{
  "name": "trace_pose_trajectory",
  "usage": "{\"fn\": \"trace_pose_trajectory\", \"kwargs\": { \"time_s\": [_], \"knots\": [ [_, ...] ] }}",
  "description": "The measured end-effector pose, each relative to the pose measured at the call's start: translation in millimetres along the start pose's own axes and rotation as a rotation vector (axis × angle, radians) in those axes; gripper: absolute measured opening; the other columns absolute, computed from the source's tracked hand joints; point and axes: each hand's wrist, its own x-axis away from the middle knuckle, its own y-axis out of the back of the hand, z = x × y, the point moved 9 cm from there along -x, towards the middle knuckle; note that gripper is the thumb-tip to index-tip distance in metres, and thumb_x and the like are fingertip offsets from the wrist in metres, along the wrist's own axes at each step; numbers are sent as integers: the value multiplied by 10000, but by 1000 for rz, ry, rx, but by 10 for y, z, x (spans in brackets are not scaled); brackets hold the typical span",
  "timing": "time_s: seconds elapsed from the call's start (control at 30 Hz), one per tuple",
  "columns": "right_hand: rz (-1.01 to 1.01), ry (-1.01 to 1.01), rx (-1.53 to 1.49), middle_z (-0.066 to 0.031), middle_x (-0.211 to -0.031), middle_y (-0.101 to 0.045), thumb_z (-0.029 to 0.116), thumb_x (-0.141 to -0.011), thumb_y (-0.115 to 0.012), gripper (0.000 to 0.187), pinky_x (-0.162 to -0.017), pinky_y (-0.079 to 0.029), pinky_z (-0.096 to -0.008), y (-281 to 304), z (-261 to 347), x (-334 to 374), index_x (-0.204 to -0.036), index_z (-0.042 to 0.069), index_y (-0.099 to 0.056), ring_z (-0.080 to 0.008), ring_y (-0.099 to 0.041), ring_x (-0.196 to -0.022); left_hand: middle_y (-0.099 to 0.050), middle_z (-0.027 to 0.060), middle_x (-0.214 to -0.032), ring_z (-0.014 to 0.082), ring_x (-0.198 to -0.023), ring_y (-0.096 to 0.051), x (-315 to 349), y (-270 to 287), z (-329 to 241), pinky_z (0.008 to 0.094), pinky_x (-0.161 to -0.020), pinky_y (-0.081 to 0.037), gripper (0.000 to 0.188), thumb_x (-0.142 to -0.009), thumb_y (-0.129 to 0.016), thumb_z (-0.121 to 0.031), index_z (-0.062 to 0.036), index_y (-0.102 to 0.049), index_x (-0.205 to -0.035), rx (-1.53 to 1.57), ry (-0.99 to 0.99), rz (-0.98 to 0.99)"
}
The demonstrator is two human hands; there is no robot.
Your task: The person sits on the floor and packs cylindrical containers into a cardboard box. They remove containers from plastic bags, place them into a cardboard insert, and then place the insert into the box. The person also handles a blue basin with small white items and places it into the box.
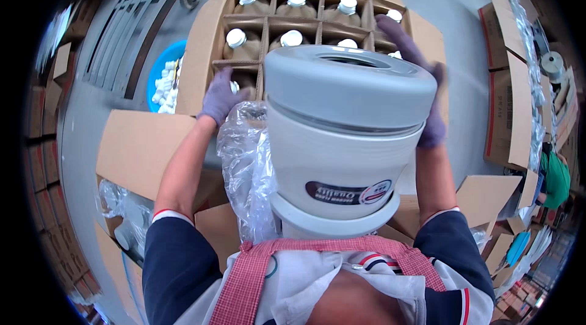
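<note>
A cardboard carton [198,59] with dividers holds several bottles [296,6] with white caps, one to a compartment. My left hand [224,94], in a purple-grey glove, reaches over the carton's near left compartment. Its fingers are spread around a white bottle cap [234,87]; whether they touch it I cannot tell. On the far right side, my gloved right hand [408,44] is open, one finger stretched close to the cap [394,15] of a corner bottle. Between my arms a large grey and white vacuum flask [342,166] hides part of the carton and of my right hand.
Crumpled clear plastic [247,160] lies left of the flask. Beyond the carton's left side is a blue basin [160,75] of white caps [166,90]. Open cartons [143,148] flank me, with more boxes [499,105] on the right. A person in green [554,178] is at far right.
</note>
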Motion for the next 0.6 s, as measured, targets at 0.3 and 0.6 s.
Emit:
{"fn": "trace_pose_trajectory", "kwargs": {
  "time_s": [0.3,0.6],
  "knots": [
    [-276,136,-77,-167,-1080,-647,387,-965,-392,490,-854,-486,-354,257,-405,-443,-1150,-20,-592,-273,-620,-973,-463,199,-1256,408,-1098,-494,10,-10,-52,463,-953,-443,587,-720,-742,-190,-103,-515,-1254,-310,-148,46],
    [-296,-22,563,-170,-1069,-644,462,-961,-449,494,-861,-467,-391,123,-733,13,-1227,58,-549,-237,-610,-1031,-598,128,-939,306,-865,-597,828,2742,-2356,393,-749,-490,409,-676,-708,-94,-67,-575,-1062,-75,-685,-650]
  ]
}}
